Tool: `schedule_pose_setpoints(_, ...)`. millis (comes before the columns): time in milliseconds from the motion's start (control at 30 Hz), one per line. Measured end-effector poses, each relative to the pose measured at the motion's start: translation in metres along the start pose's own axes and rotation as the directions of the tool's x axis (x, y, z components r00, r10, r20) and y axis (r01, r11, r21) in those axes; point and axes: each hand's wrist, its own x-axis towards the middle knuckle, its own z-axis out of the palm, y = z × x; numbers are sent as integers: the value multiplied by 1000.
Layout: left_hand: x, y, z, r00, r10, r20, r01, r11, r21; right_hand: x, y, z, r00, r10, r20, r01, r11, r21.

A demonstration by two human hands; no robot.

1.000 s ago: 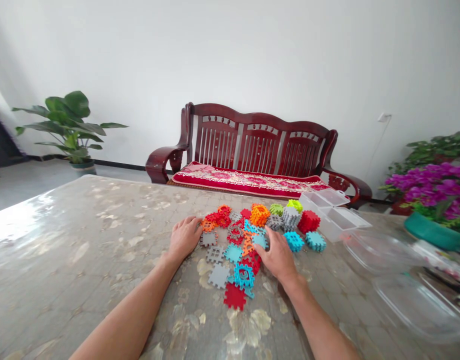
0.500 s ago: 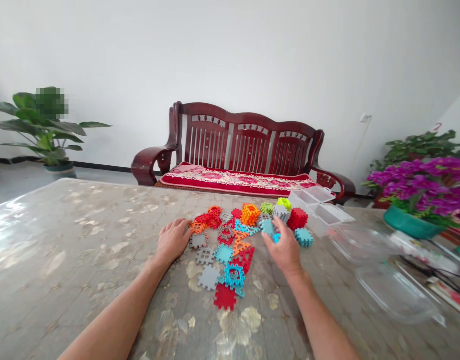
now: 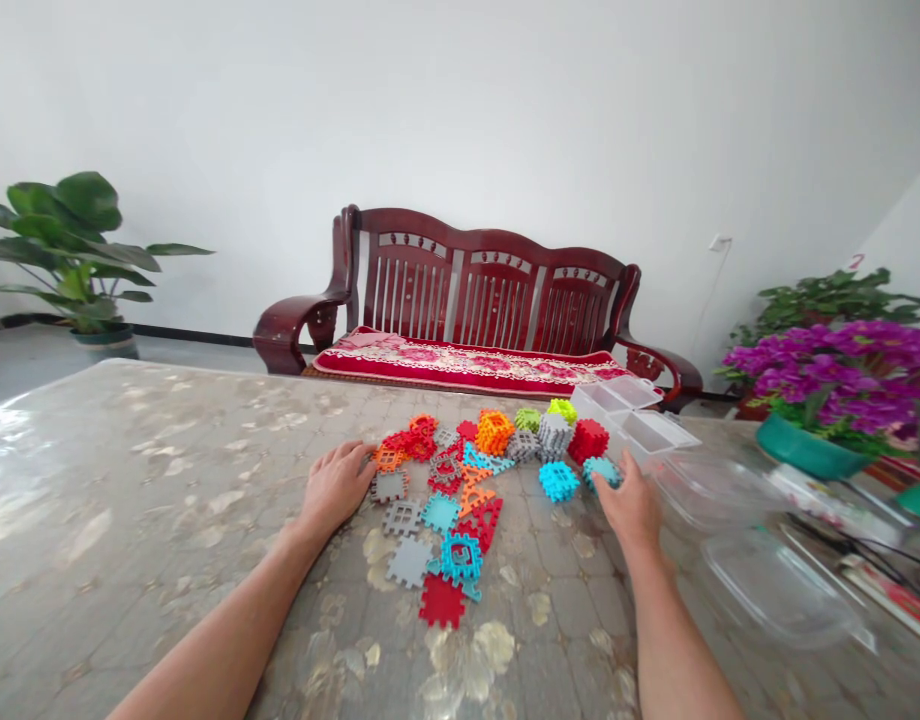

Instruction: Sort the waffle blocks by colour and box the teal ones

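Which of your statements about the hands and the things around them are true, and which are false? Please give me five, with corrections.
1. The right hand is at the pale blue stack. True.
2. The left hand is raised high in the air. False: it lies on the table, beside loose pieces.
3. The orange stack stands left of the red stack. True.
4. The purple flowers are in a white pot. False: the pot is teal.
5. The bench stands beyond the table. True.

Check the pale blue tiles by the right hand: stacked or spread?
Stacked: the pale blue tiles by the right hand form one pile, toothed edges in layers.
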Motion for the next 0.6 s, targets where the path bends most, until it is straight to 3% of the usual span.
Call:
schedule_pose_setpoints(133, 1, -2, 2, 1000, 11, -5, -11, 1000, 2, -4, -5, 1, 998, 56, 37, -53, 997, -62)
schedule_pose_setpoints(600, 0, 0, -1, 1000, -8, 28, 7, 999, 34, 6, 8, 22, 986, 134, 102, -134, 991, -4)
